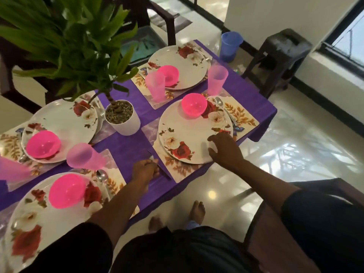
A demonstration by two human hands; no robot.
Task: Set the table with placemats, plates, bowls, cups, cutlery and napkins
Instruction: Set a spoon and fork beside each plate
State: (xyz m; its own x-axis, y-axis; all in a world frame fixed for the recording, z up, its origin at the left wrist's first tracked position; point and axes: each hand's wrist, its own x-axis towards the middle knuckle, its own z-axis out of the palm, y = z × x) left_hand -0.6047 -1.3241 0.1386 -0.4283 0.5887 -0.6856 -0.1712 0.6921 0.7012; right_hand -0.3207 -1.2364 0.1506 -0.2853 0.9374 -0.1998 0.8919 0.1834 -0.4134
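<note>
Several floral plates with pink bowls sit on leaf-patterned placemats on a purple table. My right hand (224, 148) rests with spread fingers on the near edge of the closest plate (189, 133), which carries a pink bowl (194, 105). My left hand (145, 170) grips a thin piece of cutlery (164, 172), likely a fork or knife, at the left edge of that plate's placemat (177, 170). A spoon (222, 107) lies on the plate's far right side. Pink cups (155, 85) (216, 79) stand between the settings.
A potted plant in a white pot (122, 117) stands mid-table, its leaves covering the upper left. A tipped-looking pink cup (84, 156) is near the left settings. A blue cup (230, 46) and a dark stool (279, 58) stand on the glossy floor beyond.
</note>
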